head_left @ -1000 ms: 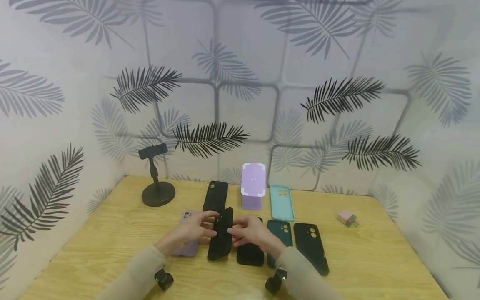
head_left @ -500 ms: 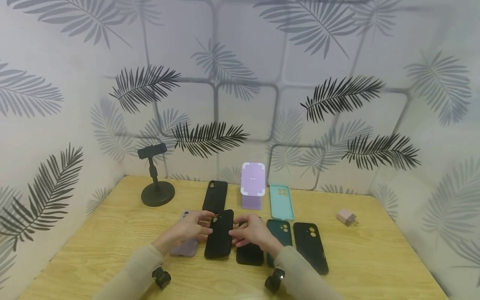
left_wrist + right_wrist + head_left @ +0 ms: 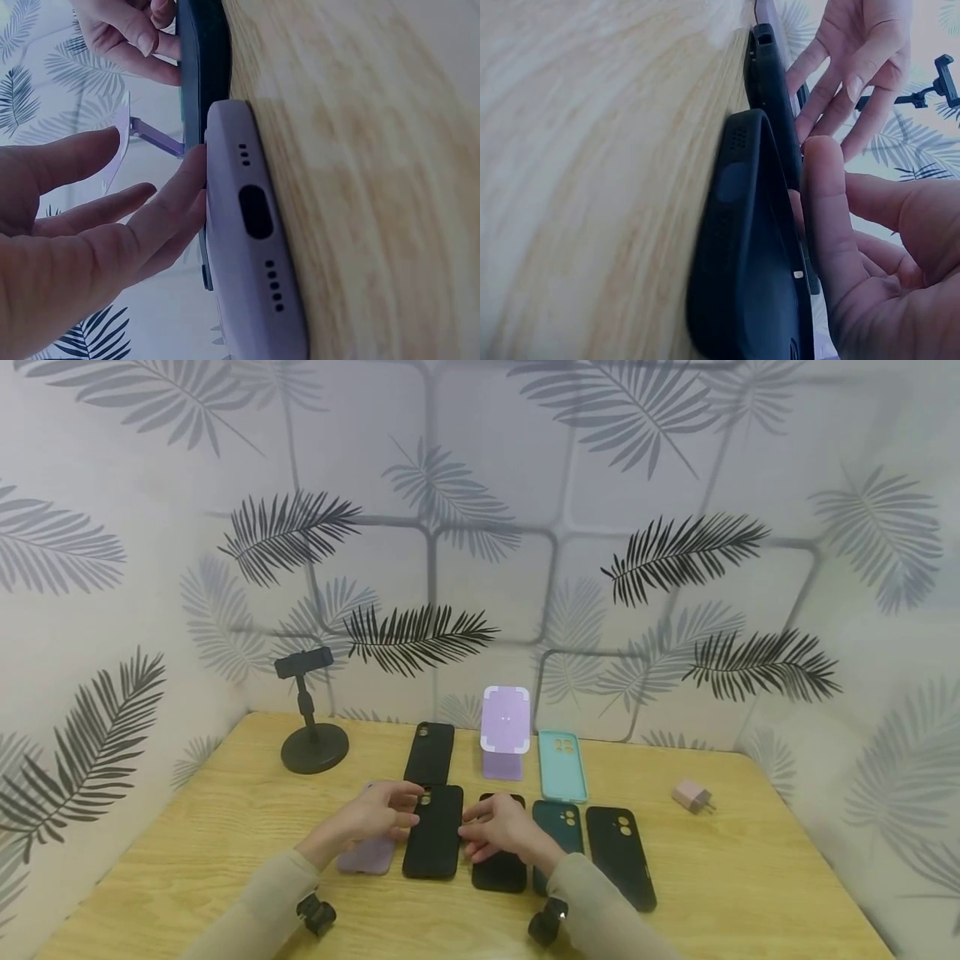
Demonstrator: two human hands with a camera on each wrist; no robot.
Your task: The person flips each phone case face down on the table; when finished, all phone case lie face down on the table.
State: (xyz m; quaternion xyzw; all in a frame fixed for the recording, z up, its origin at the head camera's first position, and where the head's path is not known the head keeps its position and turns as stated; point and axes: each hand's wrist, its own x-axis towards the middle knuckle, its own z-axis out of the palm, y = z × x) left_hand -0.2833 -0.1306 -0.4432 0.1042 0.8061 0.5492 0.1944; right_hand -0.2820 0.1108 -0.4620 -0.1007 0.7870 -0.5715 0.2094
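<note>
Overall, a leaf-patterned wall (image 3: 465, 460) backs the wooden table (image 3: 757, 877), whose level top lets each item rest unsupported. The black stand (image 3: 316, 748) is upright near the back left corner; its broad base presumably prevents tipping. The purple stand (image 3: 505, 722) is set near the middle of the back edge, its plate tilted toward the person, probably for visibility.

The left hand (image 3: 375, 812) and the right hand (image 3: 506, 828) flank the centre black case (image 3: 433, 839), which lies flat, well in from the left and right edges of the table. The left thumb and fingers stand apart, the right fingers are loosely bent, and neither grip appears clamped on anything. Fingertips are at the long sides of the case, a position that likely gives even control; actual contact cannot be told.

The left hand partly covers the lilac case (image 3: 367, 857); the right hand overlies the second black case (image 3: 501, 872). The dark green case (image 3: 560, 828) and the outermost black case (image 3: 621, 857) extend the row toward the right edge. The rear black case (image 3: 430, 753) and the light blue case (image 3: 562, 768) flank the purple stand. The pink charger (image 3: 688, 793) lies near the back right corner, its blocky body presumably keeping it stable.
</note>
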